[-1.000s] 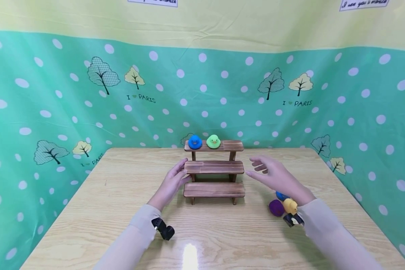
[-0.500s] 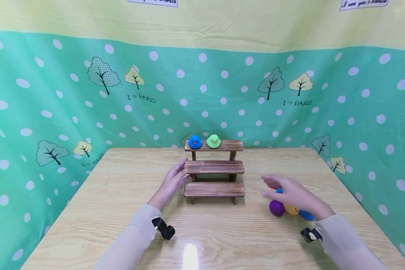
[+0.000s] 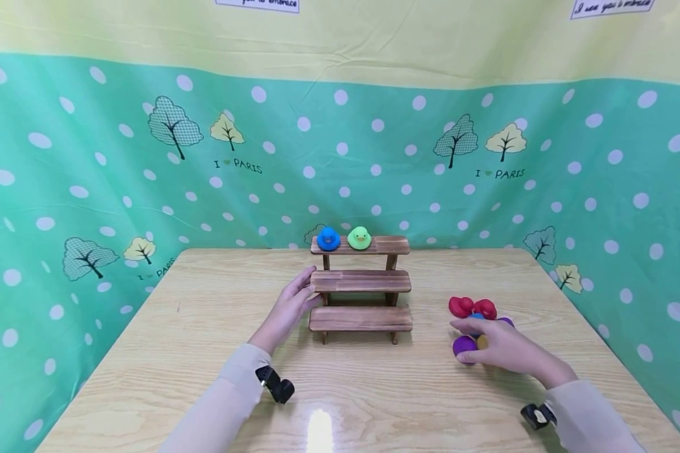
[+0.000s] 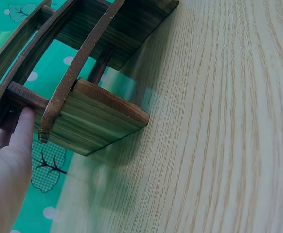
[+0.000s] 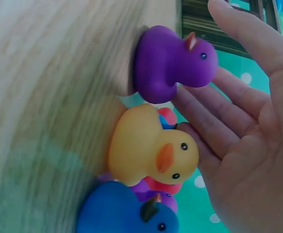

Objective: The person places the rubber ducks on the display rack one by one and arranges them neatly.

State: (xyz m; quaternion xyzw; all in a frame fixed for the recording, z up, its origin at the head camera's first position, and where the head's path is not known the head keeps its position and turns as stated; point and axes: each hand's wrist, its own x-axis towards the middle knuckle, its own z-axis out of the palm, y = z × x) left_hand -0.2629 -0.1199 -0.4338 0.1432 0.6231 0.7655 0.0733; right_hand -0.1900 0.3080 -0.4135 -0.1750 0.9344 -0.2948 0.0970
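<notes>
A three-step wooden display stand [image 3: 360,318] stands mid-table. On its top step sit a blue rubber duck [image 3: 328,239] and a light green rubber duck [image 3: 359,238]. My left hand [image 3: 288,309] holds the left end of the middle step, fingers reaching behind the board in the left wrist view. My right hand [image 3: 512,347] hovers low over a cluster of rubber ducks, fingers spread and palm bare. A purple duck [image 5: 173,65] lies between its thumb and fingers, ungripped. Beside that are a yellow duck [image 5: 144,145] and a blue duck [image 5: 119,211].
Two red ducks [image 3: 461,307] lie at the back of the cluster, with another purple duck [image 3: 507,321] partly hidden behind my right hand. A patterned green curtain [image 3: 340,157] hangs behind the wooden table [image 3: 215,277].
My right hand has moved away from the stand, rightward and down to the duck cluster, uncovering the red ducks. My left hand has stayed at the stand.
</notes>
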